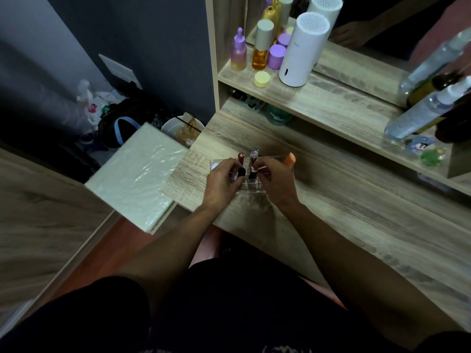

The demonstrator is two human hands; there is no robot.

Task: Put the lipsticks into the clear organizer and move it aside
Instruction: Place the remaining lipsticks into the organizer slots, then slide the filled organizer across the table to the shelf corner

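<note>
On the wooden desk (318,200), your left hand (223,178) and right hand (275,178) each pinch a lipstick in the clear organizer (285,159): red tube (240,157), silver tube (254,153); labels unreadable.

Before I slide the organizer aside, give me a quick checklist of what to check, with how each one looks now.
1. Lipsticks upright in the organizer: ok for the red lipstick and the silver lipstick; both stand in slots.
2. Black lipstick seated: cannot tell; the left hand covers it.
3. Orange lipstick at the far right: cannot tell whether it is in a slot or behind the organizer.
4. Hands free to grip the organizer: not ok; the right hand is pinching the silver lipstick.
5. Loose lipsticks left on the desk: ok, none visible.
</note>
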